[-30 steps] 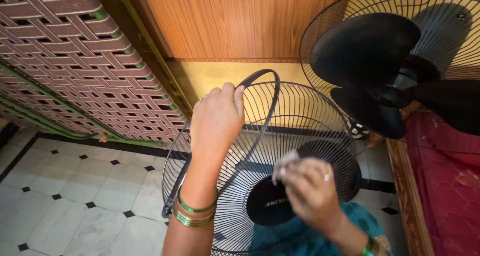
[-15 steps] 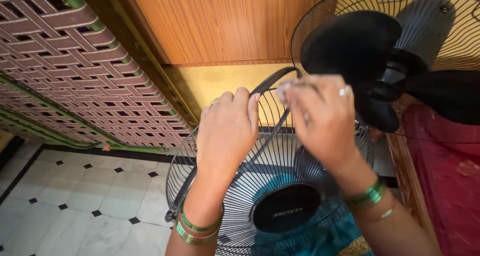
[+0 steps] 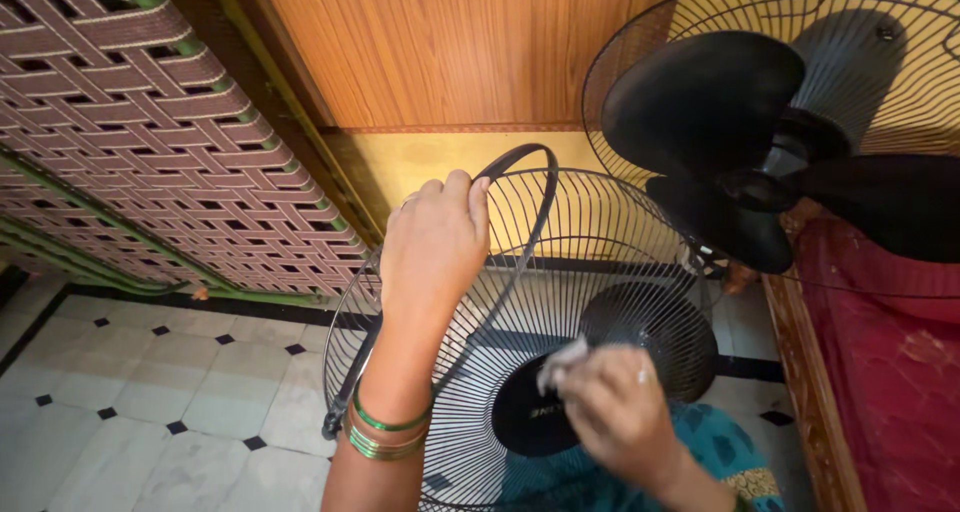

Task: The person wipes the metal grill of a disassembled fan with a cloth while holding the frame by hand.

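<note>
While the left hand (image 3: 435,242) curls its fingers over the upper rim of the black wire fan guard (image 3: 520,322), pinching its loose rim band (image 3: 530,187), the right hand (image 3: 620,412) presses a small pale cloth (image 3: 562,362) against the wires inside, fingers bunched. A woven panel (image 3: 130,122) stands left; the bladed fan (image 3: 780,142) stands right, above red bedding (image 3: 890,372).

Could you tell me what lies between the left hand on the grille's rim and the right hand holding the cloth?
In the head view, only the grille's thin black wire spokes span between the left hand and the right hand with its pale cloth; nothing else lies there.
</note>
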